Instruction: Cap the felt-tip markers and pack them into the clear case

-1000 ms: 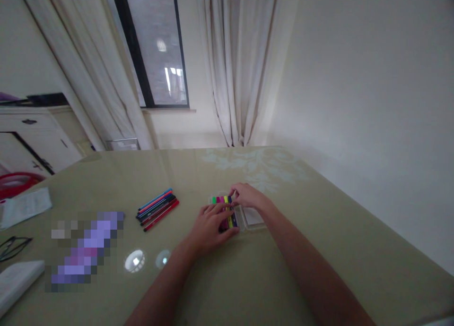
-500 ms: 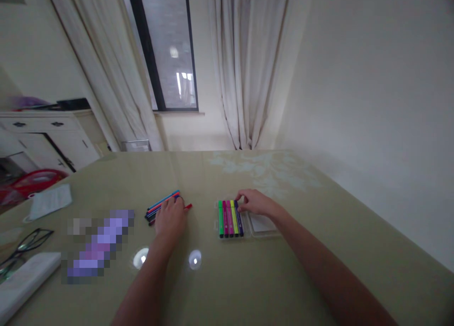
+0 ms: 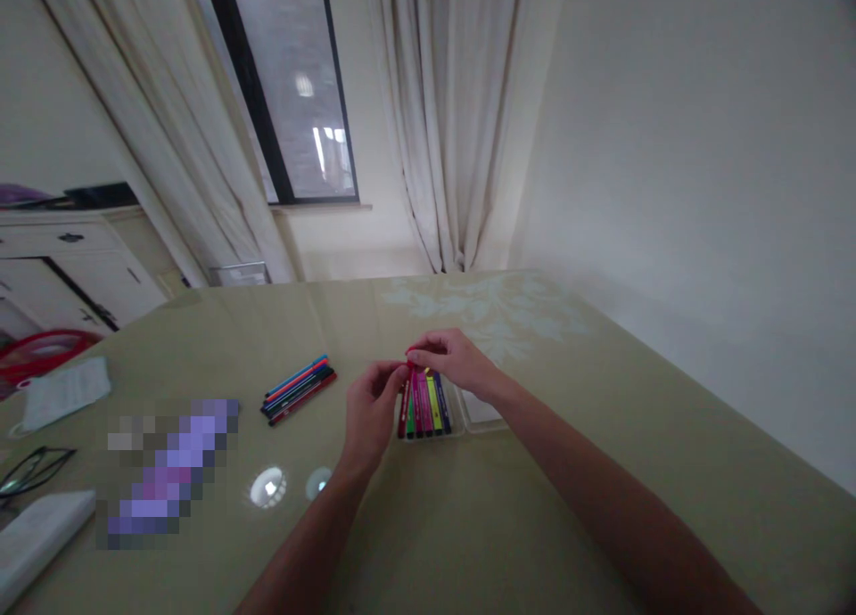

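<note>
Red marker [image 3: 402,419] sits at the left edge of the row in the clear case [image 3: 478,414], mid-worktop [image 3: 468,517], its far end lifted.

Right hand [image 3: 453,362]: fingertips pinched together on the marker's far tip, at 12 o'clock of the case. Left hand [image 3: 370,412]: thumb and fingers closed on the barrel from 9 o'clock.

Likely light, stiff and smooth plastic that rolls easily. Best held mid-barrel or at both ends, as here; the thin case probably slides.

Loose markers [image 3: 299,389] lie bunched at 9 o'clock, well apart. Glasses [image 3: 30,468] lie far out at 8 o'clock.
</note>
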Demonstrator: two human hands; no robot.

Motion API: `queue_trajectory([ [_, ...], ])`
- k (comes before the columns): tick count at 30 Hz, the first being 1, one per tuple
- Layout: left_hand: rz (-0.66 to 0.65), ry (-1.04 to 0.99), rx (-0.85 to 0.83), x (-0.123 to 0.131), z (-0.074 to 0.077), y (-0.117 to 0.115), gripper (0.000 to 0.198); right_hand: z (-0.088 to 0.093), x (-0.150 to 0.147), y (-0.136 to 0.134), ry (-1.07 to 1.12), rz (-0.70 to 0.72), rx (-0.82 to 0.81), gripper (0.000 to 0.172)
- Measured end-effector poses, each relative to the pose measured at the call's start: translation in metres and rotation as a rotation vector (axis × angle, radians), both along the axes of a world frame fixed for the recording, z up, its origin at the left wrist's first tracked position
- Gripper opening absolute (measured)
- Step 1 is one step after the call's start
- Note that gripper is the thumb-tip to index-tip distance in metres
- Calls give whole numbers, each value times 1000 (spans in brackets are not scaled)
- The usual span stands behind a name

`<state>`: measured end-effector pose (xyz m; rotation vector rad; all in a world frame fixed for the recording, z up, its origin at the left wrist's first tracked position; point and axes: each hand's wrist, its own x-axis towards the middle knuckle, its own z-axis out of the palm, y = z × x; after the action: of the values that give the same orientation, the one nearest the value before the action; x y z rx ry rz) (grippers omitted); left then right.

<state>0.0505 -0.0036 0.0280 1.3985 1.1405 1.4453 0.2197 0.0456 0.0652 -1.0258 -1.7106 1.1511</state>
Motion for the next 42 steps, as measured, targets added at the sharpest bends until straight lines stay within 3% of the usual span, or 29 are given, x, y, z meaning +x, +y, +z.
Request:
queue_trajectory([
  [6,-33,55,31,-1,-5,3,26,-1,25,15,-72,-69,-113,11],
  [10,-88,268,111,2,-14,1,23,-10,48,27,-197,-173,-171,6],
  [14,-196,481,250,7,-22,-4,17,-27,51,34,-321,-153,-226,6],
  [20,-332,773,305,10,-23,-13,48,-40,46,37,-435,-137,-158,9],
  [25,-367,952,328,11,-27,-16,47,-33,50,35,-550,-127,-53,7],
  [34,-400,1032,376,13,-26,-17,45,-26,55,30,-747,-18,-18,33],
  [42,-405,982,364,17,-26,-16,40,-25,52,26,-839,-41,-13,40],
])
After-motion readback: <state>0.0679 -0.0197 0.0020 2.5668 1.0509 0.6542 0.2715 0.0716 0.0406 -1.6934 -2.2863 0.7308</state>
